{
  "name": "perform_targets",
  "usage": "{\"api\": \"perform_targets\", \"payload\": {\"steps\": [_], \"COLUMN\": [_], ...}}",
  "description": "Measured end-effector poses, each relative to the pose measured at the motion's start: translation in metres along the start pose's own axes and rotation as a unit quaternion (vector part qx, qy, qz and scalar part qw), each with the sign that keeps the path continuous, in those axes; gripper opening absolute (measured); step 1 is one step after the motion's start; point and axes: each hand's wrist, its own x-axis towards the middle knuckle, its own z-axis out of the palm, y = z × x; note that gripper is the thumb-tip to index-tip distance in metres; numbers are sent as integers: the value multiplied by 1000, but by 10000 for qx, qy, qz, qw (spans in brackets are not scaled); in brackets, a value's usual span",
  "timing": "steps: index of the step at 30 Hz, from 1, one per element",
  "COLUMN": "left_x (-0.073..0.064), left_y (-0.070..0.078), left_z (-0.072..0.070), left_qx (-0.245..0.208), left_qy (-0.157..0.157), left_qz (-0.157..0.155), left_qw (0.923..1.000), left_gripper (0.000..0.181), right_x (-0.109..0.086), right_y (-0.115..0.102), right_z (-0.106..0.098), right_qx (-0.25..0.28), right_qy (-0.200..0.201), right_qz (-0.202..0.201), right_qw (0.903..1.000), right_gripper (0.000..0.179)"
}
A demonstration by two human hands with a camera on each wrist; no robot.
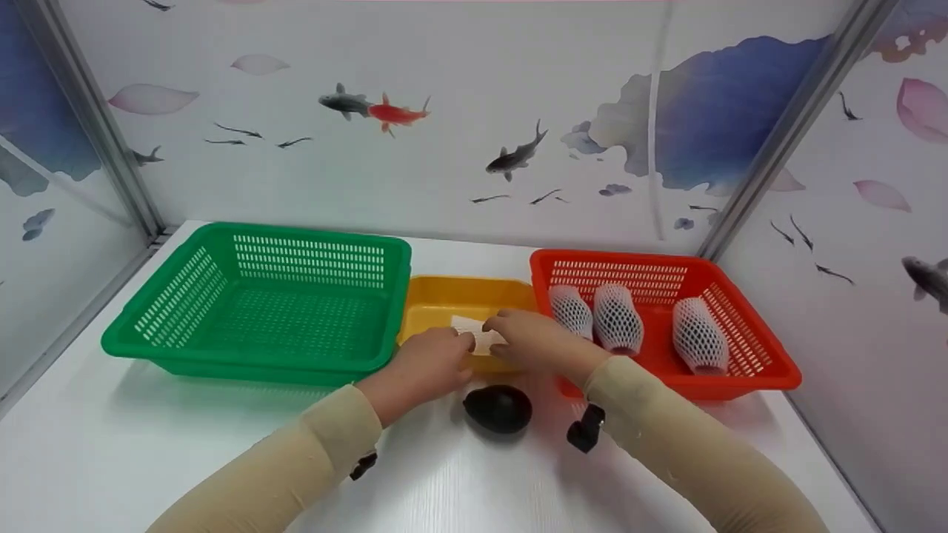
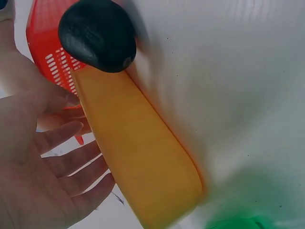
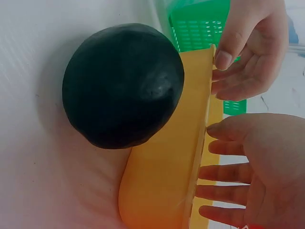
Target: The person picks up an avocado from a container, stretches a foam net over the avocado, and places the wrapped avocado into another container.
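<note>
A yellow basket [image 1: 474,287] stands between two larger baskets, with a white foam net sleeve [image 1: 474,327] inside. My left hand [image 1: 433,361] reaches over its near rim from the left, fingertips at the sleeve. From the right comes my right hand [image 1: 544,340], its fingers bent loosely over the same sleeve. In the right wrist view, the right hand [image 3: 257,171] has nearly straight fingers across the rim. The left wrist view shows spread fingers on the left hand [image 2: 47,176]. Whether either hand pinches the sleeve is hidden. A smooth, dark avocado-like fruit [image 1: 498,409] lies in front of the yellow basket.
On the left stands a green basket [image 1: 296,326]. A red basket [image 1: 659,370] at the right holds three net-wrapped items, among them a wrapped item [image 1: 700,337] at its right side. White panels [image 1: 444,192] with printed fish enclose the table [image 1: 444,481].
</note>
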Motion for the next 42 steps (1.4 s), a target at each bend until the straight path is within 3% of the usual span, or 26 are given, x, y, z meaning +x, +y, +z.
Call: {"api": "perform_targets", "payload": {"steps": [8,14,26,35,42], "left_x": [2,1,0,-1,-1], "left_y": [0,1,1,-3,-4], "left_z": [1,1,-1,-5,-6], "left_qx": [-168,-282,-35,70,-33], "left_qy": [-221,-257,-42,78,-12], "left_qz": [-10,-66,197,122,-25], "left_qw": [9996,9993,9998,9999,10000], "left_gripper": [33,32,34,30,36], "right_x": [11,12,8,18,14], "right_y": [-1,-2,1,2,-1], "right_z": [1,1,9,13,13], "right_qx": [159,304,1410,677,1177], "right_qy": [-250,-346,-190,-163,-257], "right_qz": [391,403,616,291,467], "right_qw": [9988,9981,9879,9971,9916], "right_gripper": [39,35,30,30,37]}}
